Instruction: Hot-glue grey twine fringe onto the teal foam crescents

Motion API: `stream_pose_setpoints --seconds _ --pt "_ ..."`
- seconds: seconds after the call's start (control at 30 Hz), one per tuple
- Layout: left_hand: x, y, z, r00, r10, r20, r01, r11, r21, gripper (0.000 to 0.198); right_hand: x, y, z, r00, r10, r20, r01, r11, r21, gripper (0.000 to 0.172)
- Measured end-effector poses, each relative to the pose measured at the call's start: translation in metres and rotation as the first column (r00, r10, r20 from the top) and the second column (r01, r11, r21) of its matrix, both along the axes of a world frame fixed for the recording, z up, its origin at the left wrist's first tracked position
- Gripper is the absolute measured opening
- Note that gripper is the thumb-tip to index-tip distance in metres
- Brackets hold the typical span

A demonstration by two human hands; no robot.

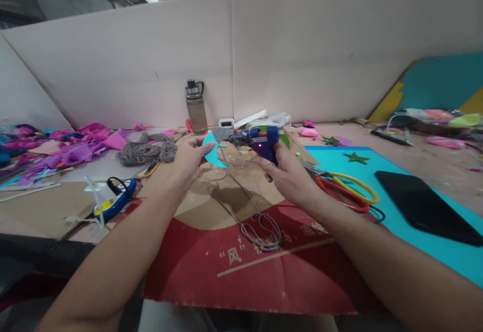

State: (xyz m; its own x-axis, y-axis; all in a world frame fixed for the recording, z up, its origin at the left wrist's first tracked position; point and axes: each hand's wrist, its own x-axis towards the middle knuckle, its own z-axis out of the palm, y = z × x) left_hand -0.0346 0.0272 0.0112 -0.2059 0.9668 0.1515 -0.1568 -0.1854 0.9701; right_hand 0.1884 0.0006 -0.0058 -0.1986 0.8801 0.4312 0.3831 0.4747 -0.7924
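Observation:
My right hand (287, 173) is closed round the grip of a blue glue gun (260, 140) whose nozzle points left; a small red light glows on its body. My left hand (190, 156) pinches a turquoise paper disc (212, 152) partly covered with coiled grey cord, held just left of the nozzle. A strand of grey cord (241, 206) trails from the disc down onto the red and tan cardboard (241, 266) and ends in a loose loop.
A second blue glue gun (113, 198) lies at left, a heap of grey cord (145, 150) behind it, pink and purple paper scraps (75, 143) beyond. Scissors with red and yellow handles (345, 188), a black phone (422, 206) and a green star (355, 158) lie on turquoise sheet. A water bottle (195, 105) stands by the white wall.

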Motion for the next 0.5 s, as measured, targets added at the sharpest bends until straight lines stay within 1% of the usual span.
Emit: stream_pose_setpoints --seconds 0.07,0.13,0.2,0.23,0.3,0.37,0.43,0.5 --pt "0.000 0.000 0.001 1.000 0.009 0.019 -0.009 1.000 -0.014 0.029 0.000 0.004 -0.001 0.986 0.037 -0.160 -0.046 0.997 -0.054 0.029" --pt "0.001 0.000 0.003 0.999 0.022 0.046 -0.021 0.999 -0.032 0.028 0.001 0.009 -0.003 0.931 0.065 -0.360 -0.115 0.986 -0.120 0.025" --pt "0.002 -0.001 0.004 0.997 0.026 0.068 -0.023 0.999 -0.043 0.026 0.001 0.016 -0.003 0.862 0.023 -0.507 -0.150 0.966 -0.212 0.023" --pt "0.003 -0.001 0.004 0.997 0.022 0.078 -0.018 0.999 -0.045 0.025 0.002 0.019 -0.004 0.845 -0.028 -0.534 -0.143 0.951 -0.275 0.021" --pt "0.004 -0.002 0.004 0.996 0.008 0.089 -0.004 0.999 -0.051 0.023 0.002 0.027 -0.005 0.856 -0.140 -0.497 -0.093 0.905 -0.415 0.016" --pt "0.005 -0.002 0.004 0.996 0.005 0.093 0.000 0.999 -0.051 0.021 0.003 0.033 -0.006 0.895 -0.197 -0.401 -0.037 0.862 -0.505 0.011" --pt "0.005 -0.002 0.003 0.995 0.004 0.099 0.001 0.999 -0.050 0.020 0.002 0.038 -0.007 0.931 -0.197 -0.306 0.004 0.846 -0.533 0.009" --pt "0.006 -0.002 0.003 0.994 -0.011 0.113 0.016 0.999 -0.048 0.020 0.003 0.042 -0.009 0.957 -0.178 -0.227 0.029 0.842 -0.539 0.010"
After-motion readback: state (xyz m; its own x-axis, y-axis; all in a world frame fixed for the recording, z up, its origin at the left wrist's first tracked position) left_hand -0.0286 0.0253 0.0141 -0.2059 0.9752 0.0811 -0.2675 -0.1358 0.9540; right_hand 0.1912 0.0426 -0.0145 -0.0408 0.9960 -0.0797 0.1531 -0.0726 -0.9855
